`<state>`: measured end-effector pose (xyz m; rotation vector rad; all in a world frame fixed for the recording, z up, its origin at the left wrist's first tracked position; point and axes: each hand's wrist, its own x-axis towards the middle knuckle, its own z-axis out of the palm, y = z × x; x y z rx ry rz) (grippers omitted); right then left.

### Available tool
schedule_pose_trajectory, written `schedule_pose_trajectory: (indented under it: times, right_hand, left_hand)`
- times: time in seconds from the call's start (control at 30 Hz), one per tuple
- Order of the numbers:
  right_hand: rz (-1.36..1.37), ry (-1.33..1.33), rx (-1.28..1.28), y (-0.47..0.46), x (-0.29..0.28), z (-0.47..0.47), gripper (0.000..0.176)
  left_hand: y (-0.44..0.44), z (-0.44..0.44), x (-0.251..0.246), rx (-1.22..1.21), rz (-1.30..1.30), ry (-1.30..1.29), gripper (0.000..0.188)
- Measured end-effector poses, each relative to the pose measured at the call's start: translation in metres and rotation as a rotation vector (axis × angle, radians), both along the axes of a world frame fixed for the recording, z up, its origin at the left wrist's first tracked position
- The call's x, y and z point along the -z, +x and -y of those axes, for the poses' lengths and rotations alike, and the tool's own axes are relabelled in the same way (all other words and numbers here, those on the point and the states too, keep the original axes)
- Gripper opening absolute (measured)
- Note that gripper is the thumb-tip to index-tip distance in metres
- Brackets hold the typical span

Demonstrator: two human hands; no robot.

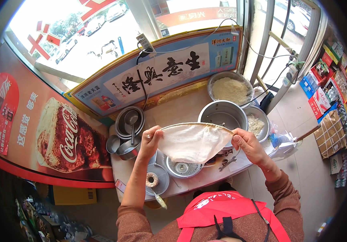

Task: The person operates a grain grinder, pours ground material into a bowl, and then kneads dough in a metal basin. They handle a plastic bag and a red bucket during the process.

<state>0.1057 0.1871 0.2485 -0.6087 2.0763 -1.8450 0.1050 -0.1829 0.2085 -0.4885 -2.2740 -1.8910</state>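
Observation:
A white cloth strainer bag (194,142) is stretched between my two hands, its rim pulled long and its cloth sagging below. My left hand (151,139) pinches the rim's left end; my right hand (244,142) grips the right end. Behind the bag stands a deep metal pot (221,106), partly hidden by it. Under the bag's lower edge lies a round perforated metal basket (184,170). Left of the basket, a clear round lid or dish (160,181) holds a ring-shaped part (151,179) coated in pale residue.
Metal bowls with a ladle (132,127) stand at the table's left. Behind on the right are a bowl of pale meal (229,90) and a bowl of whitish pulp (254,124). A wrench (228,163) lies near the front edge. Cables hang over the framed sign (164,71).

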Motion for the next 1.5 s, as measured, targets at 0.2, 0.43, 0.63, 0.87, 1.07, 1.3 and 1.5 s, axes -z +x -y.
schedule_pose_trajectory:
  times: [0.2,0.43,0.63,0.87,1.07,1.3,1.5]
  right_hand:
    - [-0.008,0.035,-0.05,0.011,0.009,0.009,0.037]
    - [0.19,-0.105,-0.059,0.02,0.003,0.015,0.04]
    - [0.119,-0.191,0.041,0.033,0.007,0.009,0.046]
    - [0.026,-0.222,0.321,0.035,-0.023,-0.063,0.05]
    - [0.012,-0.136,0.559,0.039,0.009,-0.111,0.046]
    - [0.146,-0.285,0.856,0.069,0.031,-0.202,0.042]
    - [0.333,-0.35,1.164,0.097,0.108,-0.224,0.041]
  left_hand:
    - [-0.001,-0.035,-0.025,0.038,-0.055,-0.341,0.032]
    - [-0.002,-0.053,-0.029,0.083,0.054,-0.29,0.049]
    - [-0.017,-0.033,0.025,-0.148,-0.094,-0.041,0.059]
    - [-0.017,0.035,0.062,-0.531,0.094,0.282,0.054]
    - [-0.01,0.048,0.116,-0.443,0.384,0.219,0.052]
    - [0.019,0.082,0.181,-0.697,0.647,0.572,0.057]
    - [0.022,0.055,0.23,-0.583,0.813,0.705,0.065]
